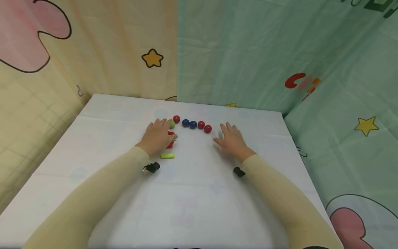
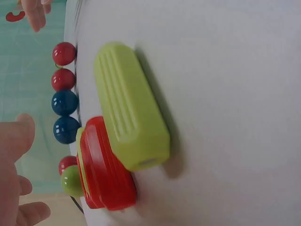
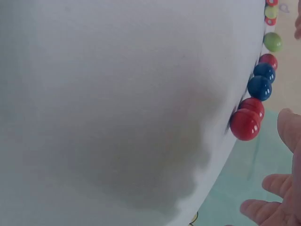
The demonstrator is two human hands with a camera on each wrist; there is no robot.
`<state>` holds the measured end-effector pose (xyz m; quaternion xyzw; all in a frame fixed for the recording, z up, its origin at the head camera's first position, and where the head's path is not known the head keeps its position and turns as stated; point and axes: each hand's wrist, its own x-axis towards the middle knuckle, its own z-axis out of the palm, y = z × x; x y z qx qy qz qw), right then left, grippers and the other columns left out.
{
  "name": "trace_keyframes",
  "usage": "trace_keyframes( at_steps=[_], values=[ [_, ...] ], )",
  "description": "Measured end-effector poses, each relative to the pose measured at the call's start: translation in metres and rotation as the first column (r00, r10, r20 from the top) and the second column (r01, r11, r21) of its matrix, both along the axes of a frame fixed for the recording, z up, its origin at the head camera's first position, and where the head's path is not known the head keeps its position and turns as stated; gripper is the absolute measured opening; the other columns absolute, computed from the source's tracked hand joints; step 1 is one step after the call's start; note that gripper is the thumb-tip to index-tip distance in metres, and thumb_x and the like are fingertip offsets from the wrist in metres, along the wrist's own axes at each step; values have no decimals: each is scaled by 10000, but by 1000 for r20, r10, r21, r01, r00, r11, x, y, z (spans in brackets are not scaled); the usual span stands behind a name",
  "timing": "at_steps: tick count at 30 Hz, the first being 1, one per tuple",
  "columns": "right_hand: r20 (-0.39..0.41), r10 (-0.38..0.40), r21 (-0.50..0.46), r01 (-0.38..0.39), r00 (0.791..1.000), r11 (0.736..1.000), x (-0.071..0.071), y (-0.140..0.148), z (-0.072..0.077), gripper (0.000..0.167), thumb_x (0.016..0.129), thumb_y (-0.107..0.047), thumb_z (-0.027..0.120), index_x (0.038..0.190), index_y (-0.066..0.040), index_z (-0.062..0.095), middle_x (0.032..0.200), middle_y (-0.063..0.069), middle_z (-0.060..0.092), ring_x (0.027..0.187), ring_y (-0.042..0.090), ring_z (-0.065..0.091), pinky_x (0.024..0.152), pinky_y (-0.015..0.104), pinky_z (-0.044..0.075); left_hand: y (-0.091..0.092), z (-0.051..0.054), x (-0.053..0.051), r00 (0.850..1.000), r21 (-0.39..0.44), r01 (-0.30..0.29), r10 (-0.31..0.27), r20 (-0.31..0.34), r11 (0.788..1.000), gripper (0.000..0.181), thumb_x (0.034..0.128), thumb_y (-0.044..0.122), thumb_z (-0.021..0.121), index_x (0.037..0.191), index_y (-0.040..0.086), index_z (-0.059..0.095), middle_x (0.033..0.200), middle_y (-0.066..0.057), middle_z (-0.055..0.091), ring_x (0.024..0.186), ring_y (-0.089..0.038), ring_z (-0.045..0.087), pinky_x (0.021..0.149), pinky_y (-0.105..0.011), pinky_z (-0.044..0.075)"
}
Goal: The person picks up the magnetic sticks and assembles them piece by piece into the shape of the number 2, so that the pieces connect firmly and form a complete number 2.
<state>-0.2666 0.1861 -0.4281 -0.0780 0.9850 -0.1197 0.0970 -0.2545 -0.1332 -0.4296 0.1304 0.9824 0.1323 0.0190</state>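
In the head view my left hand [image 1: 156, 137] is spread over the left end of a curved row of glossy balls, with straight fingers. It partly covers a green ball [image 1: 172, 124] and a red piece [image 1: 170, 140]; contact cannot be made out. The left wrist view shows the red piece [image 2: 107, 165] with a yellow-green part along one side. Nearer lies a ridged yellow-green stick [image 2: 129, 106], flat on the table. My right hand [image 1: 232, 141], fingers spread and holding nothing, is right of the row's last red ball [image 1: 207, 129].
Two blue balls [image 1: 193, 125] lie mid-row, with one red ball [image 1: 176, 119] to their left and another red ball [image 1: 201, 125] to their right. The white table [image 1: 192, 200] meets patterned curtains [image 1: 236, 62] at its back edge. Small black devices [image 1: 239, 172] hang at both wrists.
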Motion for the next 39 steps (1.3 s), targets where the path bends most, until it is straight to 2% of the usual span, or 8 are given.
trace_keyframes(
  at_steps=[4,8,12,16,26,32,39],
  values=[
    [-7,18,-49,-18,1000,999,-8,0,0,776,1067,-424,595,1666,-67,255,1738,210,221,1608,447,202,1302,578,198,-13,-5,-5,1000,42,-23,23,7,999,705,1031,405,664,1581,34,427,1594,-200,492,1498,-446,431,1226,-635,336],
    [-4,25,-98,-25,1000,995,-17,-1,-2,743,1068,-389,607,1660,-77,282,1719,171,297,1608,356,262,1302,523,243,-23,-9,-10,995,138,-69,57,88,988,620,1049,343,645,1570,64,455,1571,-167,525,1465,-397,482,1196,-597,402],
    [-13,32,-136,-34,999,990,-26,0,-4,716,1060,-371,629,1646,-86,331,1684,142,380,1583,325,326,1294,501,277,-30,-11,-16,974,213,-137,92,208,967,570,1073,342,574,1582,116,454,1596,-138,500,1477,-405,453,1202,-611,389],
    [-12,46,-159,-47,999,986,-33,-2,-6,694,1056,-350,641,1637,-95,362,1670,138,410,1574,324,347,1292,495,284,-34,-12,-22,956,239,-172,103,275,956,526,1077,340,531,1565,149,488,1581,-121,518,1467,-409,449,1203,-628,377],
    [54,24,-173,-14,998,985,-47,-15,-10,677,1041,-355,669,1633,-170,397,1656,115,441,1563,327,369,1278,505,310,-38,-17,-28,961,220,-98,34,275,970,428,1089,266,565,1500,150,582,1485,-110,612,1387,-385,509,1200,-602,391],
    [74,26,-161,-14,997,987,-51,-21,-9,649,1039,-358,675,1613,-172,437,1639,118,468,1555,332,385,1274,500,320,-42,-21,-29,959,233,-95,26,281,968,402,1086,225,573,1476,132,609,1474,-116,618,1389,-385,512,1190,-597,407],
    [58,23,-163,-13,998,986,-57,-21,-17,610,1031,-345,689,1579,-162,491,1597,118,522,1529,332,425,1265,496,340,-42,-23,-32,963,227,-74,11,268,971,380,1083,214,578,1451,145,641,1472,-121,616,1385,-385,509,1176,-586,422]
  ],
)
